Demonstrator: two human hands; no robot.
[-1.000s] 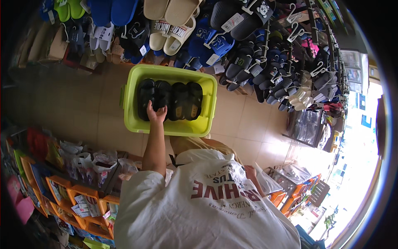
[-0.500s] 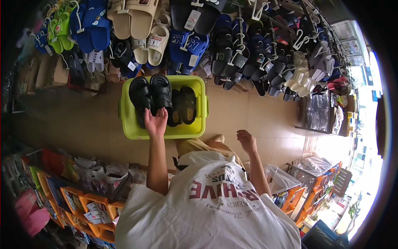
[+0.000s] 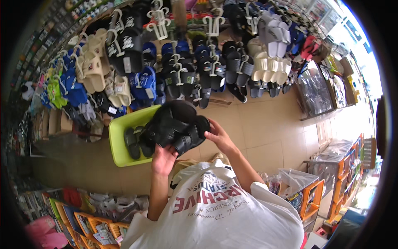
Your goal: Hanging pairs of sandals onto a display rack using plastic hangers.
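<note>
A pair of black slide sandals (image 3: 176, 124) is held up in front of me, over the right part of a lime-green plastic tub (image 3: 117, 143). My left hand (image 3: 163, 159) grips the near ends of the sandals from below, fingers closed on them. On their right side, my right hand (image 3: 222, 139) holds the edge with the thumb in front and the fingers partly behind. Inside the tub lie more dark sandals (image 3: 132, 143), partly covered by the held pair.
Racks of slippers on white hangers line the far side, including black slides (image 3: 178, 76), cream slides (image 3: 265, 66) and blue slides (image 3: 143, 85). Orange baskets (image 3: 89, 226) stand behind me at left. A plastic-wrapped display stand (image 3: 311, 89) is at right, beyond the tiled floor (image 3: 265, 120).
The view has turned right. The black sandals have risen out of the tub and moved right with my left hand. My right hand, free before, has come onto them.
</note>
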